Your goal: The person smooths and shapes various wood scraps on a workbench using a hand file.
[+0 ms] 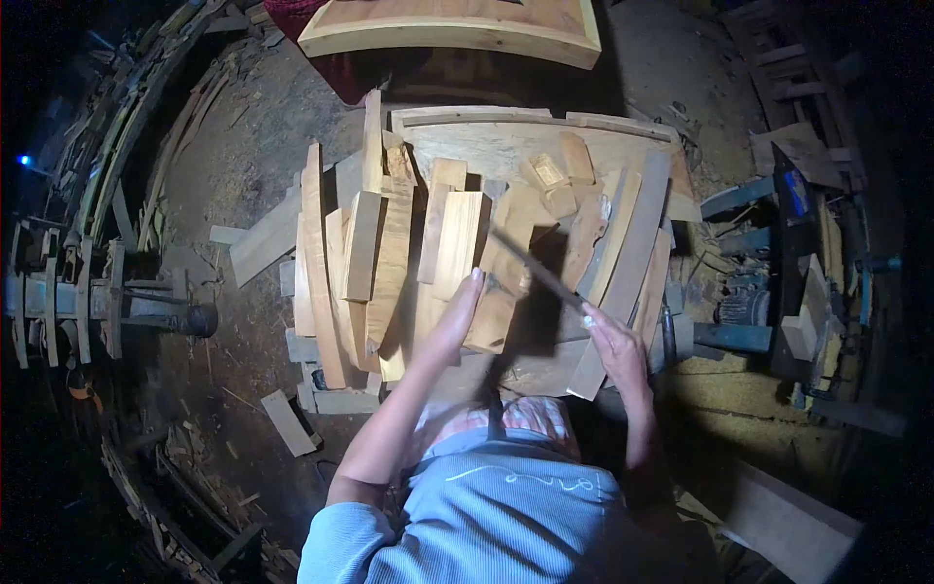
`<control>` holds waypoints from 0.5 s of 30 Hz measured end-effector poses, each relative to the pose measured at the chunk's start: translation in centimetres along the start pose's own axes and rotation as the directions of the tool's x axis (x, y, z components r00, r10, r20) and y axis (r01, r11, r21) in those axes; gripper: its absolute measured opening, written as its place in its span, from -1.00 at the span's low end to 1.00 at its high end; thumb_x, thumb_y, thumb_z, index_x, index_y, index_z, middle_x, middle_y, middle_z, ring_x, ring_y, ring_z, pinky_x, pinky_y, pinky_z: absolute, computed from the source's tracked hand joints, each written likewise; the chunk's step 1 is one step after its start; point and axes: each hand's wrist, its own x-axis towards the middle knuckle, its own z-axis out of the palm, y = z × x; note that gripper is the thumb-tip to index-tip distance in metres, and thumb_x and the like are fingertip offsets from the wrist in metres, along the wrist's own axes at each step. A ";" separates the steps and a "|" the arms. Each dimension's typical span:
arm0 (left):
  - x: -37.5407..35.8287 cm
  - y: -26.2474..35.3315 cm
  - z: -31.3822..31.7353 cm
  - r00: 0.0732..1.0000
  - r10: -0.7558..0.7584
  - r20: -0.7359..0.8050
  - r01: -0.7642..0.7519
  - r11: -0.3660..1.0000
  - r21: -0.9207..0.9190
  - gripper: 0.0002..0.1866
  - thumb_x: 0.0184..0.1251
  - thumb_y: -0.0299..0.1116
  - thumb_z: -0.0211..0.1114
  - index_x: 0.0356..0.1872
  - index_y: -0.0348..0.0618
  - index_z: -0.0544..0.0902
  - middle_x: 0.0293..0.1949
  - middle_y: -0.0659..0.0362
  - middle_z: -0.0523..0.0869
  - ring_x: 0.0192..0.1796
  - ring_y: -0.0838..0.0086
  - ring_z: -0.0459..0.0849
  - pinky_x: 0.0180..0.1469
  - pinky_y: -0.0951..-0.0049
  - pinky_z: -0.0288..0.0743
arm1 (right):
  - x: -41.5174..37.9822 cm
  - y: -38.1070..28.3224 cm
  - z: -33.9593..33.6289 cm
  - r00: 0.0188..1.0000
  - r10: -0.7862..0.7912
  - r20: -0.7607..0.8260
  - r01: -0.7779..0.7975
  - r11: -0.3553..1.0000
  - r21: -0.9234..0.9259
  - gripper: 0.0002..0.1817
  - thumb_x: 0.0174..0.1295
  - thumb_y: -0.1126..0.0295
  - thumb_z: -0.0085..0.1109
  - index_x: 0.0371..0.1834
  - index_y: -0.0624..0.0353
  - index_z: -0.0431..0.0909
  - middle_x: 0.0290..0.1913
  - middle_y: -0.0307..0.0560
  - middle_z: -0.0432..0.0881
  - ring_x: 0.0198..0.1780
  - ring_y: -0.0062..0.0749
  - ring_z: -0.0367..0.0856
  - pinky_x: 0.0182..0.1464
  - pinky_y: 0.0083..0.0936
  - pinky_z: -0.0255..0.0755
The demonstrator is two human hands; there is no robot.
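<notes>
My left hand (459, 319) is closed at the near end of a pale wooden piece (498, 316), its thumb pointing up along the edge. The other fingers are mostly hidden. In my right hand (617, 348) is a long, narrow dark bar that looks like a file (541, 271), slanting up and left over the wooden piece. The fingers are wrapped round its near end. Left of the wooden piece, near my left thumb, lies a thick squared wood block (461, 243).
Several curved and straight boards (324, 282) lie across the work surface, with more boards (632, 234) on the right. Small wood blocks (559, 175) sit at the back. Beyond stands a curved wooden frame (457, 34). Offcuts (289, 423) and sawdust cover the floor.
</notes>
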 end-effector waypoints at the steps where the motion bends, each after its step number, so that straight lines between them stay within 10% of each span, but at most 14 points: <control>1: -0.3 -0.1 0.0 0.997 0.077 0.015 -0.077 0.997 0.006 -0.27 0.38 0.14 -0.26 0.30 -0.34 0.12 0.33 -0.01 0.16 0.39 0.30 0.06 0.37 0.42 -0.11 | -0.2 -0.8 -0.5 0.988 -0.029 0.149 0.037 0.998 -0.049 -0.64 0.14 0.44 0.13 0.05 -0.03 0.51 -0.32 -0.01 0.60 -0.39 -0.19 0.59 -0.35 -0.36 0.47; 4: 0.4 -1.4 -1.0 0.990 0.126 0.057 -0.129 0.990 0.056 -0.29 0.40 0.12 -0.26 0.30 -0.34 0.12 0.31 -0.02 0.20 0.38 0.31 0.10 0.38 0.42 -0.11 | 0.2 -0.3 -0.2 0.943 -0.171 0.285 0.218 0.966 -0.141 -0.65 0.17 0.37 0.12 0.07 -0.12 0.52 -0.39 -0.08 0.58 -0.52 -0.33 0.53 -0.41 -0.37 0.44; 6: -1.9 0.6 0.3 0.991 0.134 -0.025 -0.131 0.987 0.090 -0.28 0.39 0.14 -0.29 0.29 -0.34 0.14 0.30 -0.02 0.21 0.36 0.34 0.14 0.35 0.41 -0.02 | 1.1 1.9 0.2 0.985 0.170 0.023 -0.167 0.981 -0.097 -0.66 0.23 0.31 0.07 0.10 -0.15 0.49 -0.29 -0.07 0.61 -0.48 -0.40 0.55 -0.38 -0.39 0.44; 8: -3.0 0.6 0.1 0.996 0.064 0.065 -0.046 0.968 -0.246 -0.24 0.30 0.28 -0.26 0.19 -0.24 0.30 0.00 0.02 0.52 -0.05 0.32 0.59 -0.04 0.42 0.50 | 2.2 3.0 -0.3 0.944 0.324 -0.064 -0.326 0.945 -0.027 -0.68 0.30 0.29 -0.02 0.12 -0.13 0.47 -0.17 -0.07 0.62 -0.34 -0.45 0.61 -0.27 -0.46 0.47; 10: -0.8 -3.8 -2.0 0.930 -0.100 0.352 0.300 0.762 -0.574 -0.12 0.04 0.52 -0.25 0.02 -0.13 0.40 -0.25 -0.01 0.54 -0.54 0.23 0.56 -0.48 0.30 0.55 | 2.6 2.8 -0.5 0.949 0.167 -0.266 -0.138 0.982 0.127 -0.69 0.31 0.31 -0.04 0.11 -0.08 0.48 -0.07 -0.07 0.62 -0.17 -0.47 0.62 -0.12 -0.53 0.45; 13: -1.8 -0.5 -1.9 0.704 0.354 0.615 0.476 0.408 -0.779 -0.27 0.23 0.28 -0.20 0.07 -0.25 0.38 -0.18 -0.16 0.54 -0.29 0.01 0.61 -0.29 0.19 0.55 | 0.8 3.0 1.5 0.978 0.190 -0.091 -0.167 0.961 0.219 -0.67 0.26 0.39 0.00 0.10 0.07 0.48 -0.04 -0.03 0.61 -0.05 -0.40 0.59 -0.01 -0.57 0.42; 15: -2.9 0.5 -0.8 0.874 0.194 0.445 0.323 0.452 -0.831 -0.31 0.24 0.20 -0.16 0.09 -0.27 0.36 -0.14 -0.15 0.54 -0.20 0.03 0.60 -0.20 0.17 0.55 | 0.2 1.3 1.9 0.992 0.100 0.078 -0.113 0.977 0.182 -0.66 0.21 0.45 0.05 0.08 0.12 0.48 -0.03 0.00 0.59 -0.03 -0.37 0.59 -0.01 -0.54 0.43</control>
